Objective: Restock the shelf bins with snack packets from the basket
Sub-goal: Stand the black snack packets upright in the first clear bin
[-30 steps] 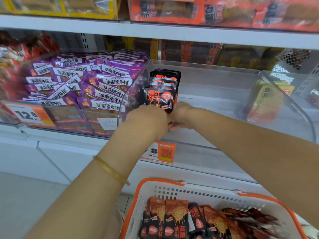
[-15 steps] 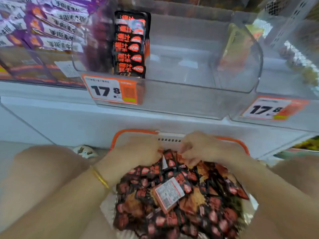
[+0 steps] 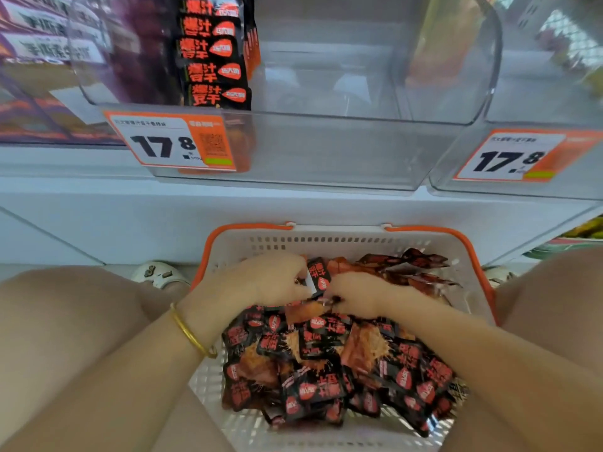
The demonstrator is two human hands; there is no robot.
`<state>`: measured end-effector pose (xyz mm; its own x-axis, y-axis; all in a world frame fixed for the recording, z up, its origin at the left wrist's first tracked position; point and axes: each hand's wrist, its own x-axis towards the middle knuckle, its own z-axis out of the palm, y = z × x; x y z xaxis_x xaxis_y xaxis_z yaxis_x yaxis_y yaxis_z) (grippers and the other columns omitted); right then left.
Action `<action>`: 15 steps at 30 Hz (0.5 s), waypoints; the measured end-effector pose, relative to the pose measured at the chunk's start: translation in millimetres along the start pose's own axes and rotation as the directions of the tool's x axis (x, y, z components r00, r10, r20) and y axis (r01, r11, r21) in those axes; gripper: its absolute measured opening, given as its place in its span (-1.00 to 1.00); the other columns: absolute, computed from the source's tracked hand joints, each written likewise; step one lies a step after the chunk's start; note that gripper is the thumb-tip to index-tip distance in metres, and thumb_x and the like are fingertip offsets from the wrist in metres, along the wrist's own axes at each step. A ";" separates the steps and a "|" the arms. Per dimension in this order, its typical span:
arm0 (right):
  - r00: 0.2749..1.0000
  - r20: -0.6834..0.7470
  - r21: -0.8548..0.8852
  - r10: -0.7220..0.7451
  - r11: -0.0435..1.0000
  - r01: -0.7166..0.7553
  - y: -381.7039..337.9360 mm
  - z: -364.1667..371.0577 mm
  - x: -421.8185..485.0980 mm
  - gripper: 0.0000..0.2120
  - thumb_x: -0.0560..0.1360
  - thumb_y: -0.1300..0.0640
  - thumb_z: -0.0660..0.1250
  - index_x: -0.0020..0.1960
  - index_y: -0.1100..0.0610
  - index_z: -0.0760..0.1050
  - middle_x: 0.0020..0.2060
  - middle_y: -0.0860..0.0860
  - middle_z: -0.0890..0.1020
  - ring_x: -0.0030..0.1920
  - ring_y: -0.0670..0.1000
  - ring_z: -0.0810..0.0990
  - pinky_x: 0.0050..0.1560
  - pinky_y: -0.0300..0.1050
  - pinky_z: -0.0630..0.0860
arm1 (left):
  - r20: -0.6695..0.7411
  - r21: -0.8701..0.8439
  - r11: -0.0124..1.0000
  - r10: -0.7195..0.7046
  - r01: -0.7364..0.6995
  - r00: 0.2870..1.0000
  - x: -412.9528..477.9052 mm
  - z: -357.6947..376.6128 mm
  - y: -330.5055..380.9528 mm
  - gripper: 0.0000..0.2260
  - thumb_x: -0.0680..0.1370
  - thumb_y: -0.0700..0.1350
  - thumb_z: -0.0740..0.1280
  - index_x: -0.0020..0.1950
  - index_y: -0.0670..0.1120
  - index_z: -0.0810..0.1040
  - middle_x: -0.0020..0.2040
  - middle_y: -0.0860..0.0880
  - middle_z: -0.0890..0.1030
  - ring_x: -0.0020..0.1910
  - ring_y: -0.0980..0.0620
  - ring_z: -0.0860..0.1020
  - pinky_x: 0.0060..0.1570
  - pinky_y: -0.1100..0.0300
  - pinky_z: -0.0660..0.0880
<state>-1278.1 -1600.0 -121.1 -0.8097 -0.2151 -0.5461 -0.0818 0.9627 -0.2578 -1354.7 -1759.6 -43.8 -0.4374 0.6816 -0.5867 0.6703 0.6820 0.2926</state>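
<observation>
A white basket with orange rim point(image 3: 329, 238) sits between my knees, holding several black-and-red snack packets point(image 3: 326, 367). My left hand point(image 3: 270, 282), gold bangle on the wrist, grips an upright black packet point(image 3: 318, 277) at the far end of the pile. My right hand point(image 3: 354, 296) is curled over the packets right beside it, fingers in the pile. Above, a clear shelf bin point(image 3: 342, 151) holds a row of the same black packets point(image 3: 215, 57) along its left wall; the remainder of that bin is bare.
A price label reading 17.8 point(image 3: 173, 141) hangs on the bin front, another point(image 3: 515, 156) on the clear bin to the right. Purple packets point(image 3: 49, 44) fill the bin at the left. A white sandal point(image 3: 160, 274) shows beside the basket.
Both hands left the shelf bin and dropped into the basket. They now gather packets at its far end, and the view has tilted down and closer.
</observation>
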 end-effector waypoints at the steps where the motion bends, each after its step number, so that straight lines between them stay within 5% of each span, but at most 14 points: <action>1: 1.000 -0.014 0.089 -0.002 0.996 0.003 -1.3 -18.4 -4.4 -0.74 0.54 0.13 0.27 0.18 0.21 0.51 0.08 0.12 0.57 0.07 0.12 0.54 -0.08 -0.09 0.44 | 0.005 -0.022 0.999 0.046 -0.046 0.999 -1.2 -0.8 3.9 -0.73 0.55 0.06 0.29 0.17 -0.05 0.47 0.10 0.00 0.53 0.04 0.00 0.51 0.11 0.08 0.47; 5: 0.999 -0.039 0.478 0.033 0.878 -0.010 -10.4 -67.1 -33.7 -0.61 0.49 0.11 0.39 0.29 0.16 0.46 0.14 0.06 0.55 -0.09 0.03 0.64 -0.21 -0.12 0.61 | -0.166 -0.066 0.993 0.087 -0.099 0.982 -13.8 -14.3 8.4 -0.73 0.53 -0.07 0.33 0.23 -0.04 0.48 -0.05 0.03 0.55 -0.06 0.02 0.53 -0.14 0.16 0.45; 7: 0.981 -0.162 0.636 0.109 0.772 0.019 -15.4 -83.3 -48.0 -0.66 0.44 0.14 0.45 0.19 0.10 0.50 -0.03 0.02 0.59 -0.27 -0.09 0.63 -0.31 -0.14 0.59 | -0.257 -0.085 0.991 0.075 -0.100 0.964 -24.1 -28.6 2.6 -0.77 0.53 -0.12 0.33 0.17 -0.08 0.53 -0.03 0.00 0.56 -0.05 0.02 0.53 -0.16 0.18 0.43; 10: 0.940 -0.249 0.921 0.235 0.357 0.155 -17.5 -100.5 -73.8 -0.78 0.38 0.21 0.46 0.01 0.12 0.53 -0.17 0.12 0.64 -0.20 0.08 0.61 -0.08 0.02 0.55 | -0.322 -0.397 0.901 0.043 -0.176 0.946 -49.9 -52.1 -4.1 -0.89 0.50 -0.21 0.37 0.02 -0.16 0.57 -0.10 -0.11 0.62 -0.12 0.01 0.58 -0.09 0.18 0.47; 12: 0.957 -0.228 0.971 0.179 0.119 0.209 -26.0 -107.3 -89.3 -0.69 0.33 0.21 0.49 0.05 0.13 0.54 -0.12 0.12 0.68 -0.16 0.10 0.65 0.04 0.08 0.57 | -0.381 -0.589 0.765 0.022 -0.261 0.924 -68.6 -65.1 -3.2 -0.97 0.50 -0.26 0.37 -0.09 -0.16 0.57 -0.19 -0.12 0.66 -0.23 0.09 0.58 -0.17 0.29 0.46; 15: 0.940 -0.312 0.950 0.136 0.042 0.309 -54.2 -124.2 -100.4 -0.70 0.31 0.28 0.48 0.02 0.16 0.57 -0.13 0.08 0.69 -0.20 0.04 0.67 -0.21 -0.07 0.62 | -0.447 -0.680 0.657 -0.022 -0.324 0.894 -85.1 -82.8 3.2 -0.96 0.48 -0.26 0.39 -0.09 -0.16 0.60 -0.18 -0.02 0.70 -0.21 0.12 0.64 -0.17 0.34 0.53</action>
<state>-1264.5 -1610.2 46.7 -0.9538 -0.0196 -0.2998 0.2982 -0.1818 -0.9370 -1364.9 -1793.5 69.6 -0.6741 0.7128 -0.1935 0.1744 0.4082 0.8961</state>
